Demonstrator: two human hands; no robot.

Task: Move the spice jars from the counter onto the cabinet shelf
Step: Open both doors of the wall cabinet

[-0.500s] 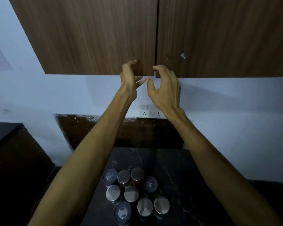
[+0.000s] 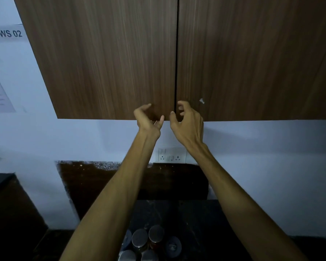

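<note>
Spice jars [image 2: 139, 240] stand clustered on the tabletop [image 2: 196, 223] (contents unreadable); left hand [image 2: 149, 119] and right hand [image 2: 187, 121], fingers loosely curled, hold nothing below closed cabinet doors [image 2: 105, 63].

The spice jars [image 2: 149, 243] stand upright in a tight cluster on the dark counter [image 2: 205, 223], at the bottom edge of the view; most have round silver lids, some darker lids. The cabinet [image 2: 102, 63] above hangs on the wall, both brown wood-grain doors closed, its shelf hidden.
</note>
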